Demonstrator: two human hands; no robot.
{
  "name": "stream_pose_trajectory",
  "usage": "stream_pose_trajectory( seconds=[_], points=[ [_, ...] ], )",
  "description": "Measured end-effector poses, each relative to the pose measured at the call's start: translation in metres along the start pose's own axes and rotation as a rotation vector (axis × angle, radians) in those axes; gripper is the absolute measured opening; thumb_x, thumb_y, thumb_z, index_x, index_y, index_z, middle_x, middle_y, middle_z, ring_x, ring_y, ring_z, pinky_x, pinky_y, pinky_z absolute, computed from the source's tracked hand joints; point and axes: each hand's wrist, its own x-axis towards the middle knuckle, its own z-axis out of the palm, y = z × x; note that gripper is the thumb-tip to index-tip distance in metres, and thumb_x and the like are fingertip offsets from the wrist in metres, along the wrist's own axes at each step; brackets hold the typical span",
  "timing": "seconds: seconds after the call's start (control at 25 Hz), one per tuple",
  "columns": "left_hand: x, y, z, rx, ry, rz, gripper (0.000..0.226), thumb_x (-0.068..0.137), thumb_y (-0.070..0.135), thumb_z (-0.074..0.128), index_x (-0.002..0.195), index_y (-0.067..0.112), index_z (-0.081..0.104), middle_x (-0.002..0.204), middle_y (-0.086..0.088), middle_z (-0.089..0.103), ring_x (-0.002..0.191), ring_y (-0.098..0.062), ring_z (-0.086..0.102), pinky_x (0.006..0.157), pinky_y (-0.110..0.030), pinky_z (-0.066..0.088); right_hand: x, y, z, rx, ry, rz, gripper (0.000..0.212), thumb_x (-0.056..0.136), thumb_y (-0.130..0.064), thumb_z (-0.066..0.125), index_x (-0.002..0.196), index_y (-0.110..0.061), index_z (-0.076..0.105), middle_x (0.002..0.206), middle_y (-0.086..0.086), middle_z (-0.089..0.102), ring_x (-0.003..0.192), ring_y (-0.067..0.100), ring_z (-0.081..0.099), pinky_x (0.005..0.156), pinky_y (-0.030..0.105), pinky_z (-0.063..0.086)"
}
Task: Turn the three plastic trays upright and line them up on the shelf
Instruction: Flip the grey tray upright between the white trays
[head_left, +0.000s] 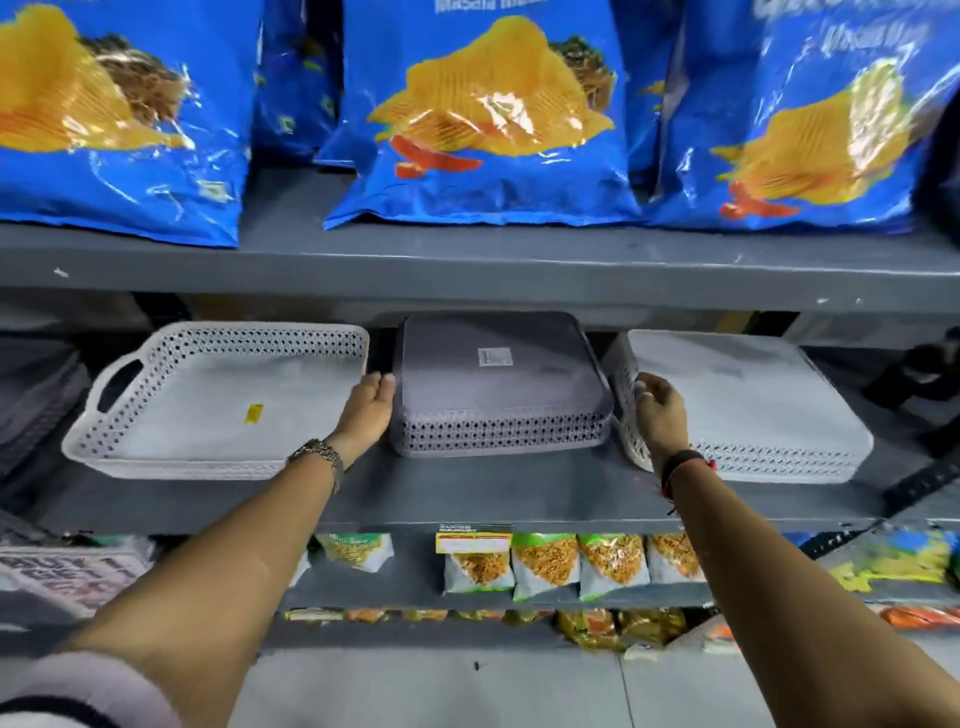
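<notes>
Three perforated plastic trays lie side by side on the grey middle shelf. The white tray on the left sits upright, open side up, with a yellow sticker inside. In the middle, a grey tray lies upside down with a white label on its base. Another white tray on the right is also upside down. My left hand reaches into the gap between the left and middle trays, fingers apart, touching the grey tray's left side. My right hand hovers open between the grey tray and the right tray.
Large blue chip bags stand on the shelf above, whose front edge overhangs the trays. Small snack packets fill the shelf below. Dark items sit at the far left and a dark object at the far right.
</notes>
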Motion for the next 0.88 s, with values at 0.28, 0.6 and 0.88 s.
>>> stream_pose_trajectory(
  seconds=[0.28,0.6,0.88],
  points=[
    [0.001,-0.017,0.019,-0.213,0.041,-0.112,0.065,0.097,0.051,0.01,0.15,0.015,0.016,0.159,-0.002,0.017,0.148,-0.019,0.013,0.12,-0.034,0.009,0.084,0.082,0.036,0.146,-0.276,0.175,0.098,0.057,-0.093,0.035,0.131,-0.031,0.049,0.14,-0.003,0.051,0.129,0.02,0.048,0.112,0.046,0.035],
    [0.026,-0.032,0.032,-0.23,0.077,-0.282,0.091,0.079,0.079,0.006,0.149,0.023,0.025,0.157,0.002,0.024,0.147,-0.018,0.019,0.122,-0.041,0.012,0.069,0.03,0.054,0.135,-0.208,0.352,0.077,0.089,-0.065,0.017,0.146,-0.014,0.028,0.143,0.009,0.043,0.131,0.021,0.041,0.111,0.037,0.035],
    [0.02,-0.018,0.029,-0.434,0.03,-0.219,0.1,0.065,0.089,0.013,0.14,0.03,0.041,0.146,0.002,0.047,0.138,-0.019,0.039,0.119,-0.043,0.022,0.093,0.04,0.049,0.236,-0.367,0.335,0.095,0.07,-0.085,0.017,0.146,-0.029,0.026,0.1,-0.025,0.061,0.085,-0.003,0.059,0.072,0.026,0.054]
  ],
)
